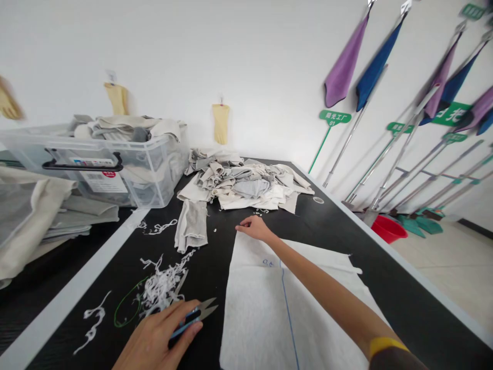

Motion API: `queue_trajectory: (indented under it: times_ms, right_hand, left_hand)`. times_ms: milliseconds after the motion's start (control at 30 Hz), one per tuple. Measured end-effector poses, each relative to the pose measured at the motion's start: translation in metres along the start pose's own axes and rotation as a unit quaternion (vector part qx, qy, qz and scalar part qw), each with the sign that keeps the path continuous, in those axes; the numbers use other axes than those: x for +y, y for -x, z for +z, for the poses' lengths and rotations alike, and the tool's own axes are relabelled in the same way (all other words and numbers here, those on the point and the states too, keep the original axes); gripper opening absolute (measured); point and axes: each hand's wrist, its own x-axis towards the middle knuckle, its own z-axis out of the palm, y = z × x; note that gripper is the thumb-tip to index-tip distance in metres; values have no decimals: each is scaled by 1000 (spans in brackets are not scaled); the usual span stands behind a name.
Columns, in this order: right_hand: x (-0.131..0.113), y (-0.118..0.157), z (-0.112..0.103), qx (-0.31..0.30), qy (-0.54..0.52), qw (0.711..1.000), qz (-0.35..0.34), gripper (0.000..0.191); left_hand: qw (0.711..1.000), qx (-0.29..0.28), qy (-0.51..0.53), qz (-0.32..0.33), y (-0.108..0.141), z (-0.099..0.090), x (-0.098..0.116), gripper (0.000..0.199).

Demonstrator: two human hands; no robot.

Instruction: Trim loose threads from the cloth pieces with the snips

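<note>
My left hand (165, 334) is wrapped round a pair of blue-handled thread snips (185, 325), whose two metal blades stand apart and point right. A white cloth (254, 308) with a blue line and small blue writing lies spread on the black table (208, 277). At its far left corner my right hand (252, 227) pinches the edge, the forearm reaching across the cloth. Close beyond the left hand is a heap of white thread scraps (162, 285), with another metal blade (181, 282) partly showing in it. A green thread loop (120, 319) lies beside the heap.
A pile of grey and white cloths (246, 185) lies at the table's far end, a folded grey cloth (191, 226) nearer. At left stand a clear plastic bin (154, 174) full of cloths and a cloth stack (34, 216). Mops and a red basin (387, 229) line the right wall.
</note>
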Motion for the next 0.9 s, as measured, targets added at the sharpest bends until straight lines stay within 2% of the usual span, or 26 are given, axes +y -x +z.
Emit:
queue_trajectory:
  times_ms: [100, 233, 300, 400, 500, 633, 767, 900]
  right_hand:
    - [3, -12, 9, -15, -7, 1000, -10, 22]
    - [9, -21, 7, -50, -32, 998, -18, 12]
    - [12, -24, 3, -68, -52, 996, -15, 12]
    - [18, -27, -1, -91, -86, 992, -9, 16]
    - [24, -29, -3, -99, -109, 989, -14, 19]
    - [28, -26, 0, -87, -110, 990, -32, 20]
    - [24, -22, 8, -72, -105, 990, -60, 17]
    - [21, -21, 12, -66, -123, 989, -53, 8]
  left_hand:
    - [1000, -12, -16, -13, -4, 1, -3, 30]
    - [999, -31, -32, -22, -22, -10, -5, 33]
    - [998, -44, -31, -26, -43, -17, -4, 35]
    - [994, -98, -30, -48, -92, -23, -2, 37]
    - [982, -161, -52, -88, -148, -16, 1, 42]
    - [973, -177, -97, -113, -201, 1, 0, 40]
    - [967, -187, -113, -135, -221, 12, -5, 43]
    - [962, -203, -111, -148, -230, 16, -10, 45]
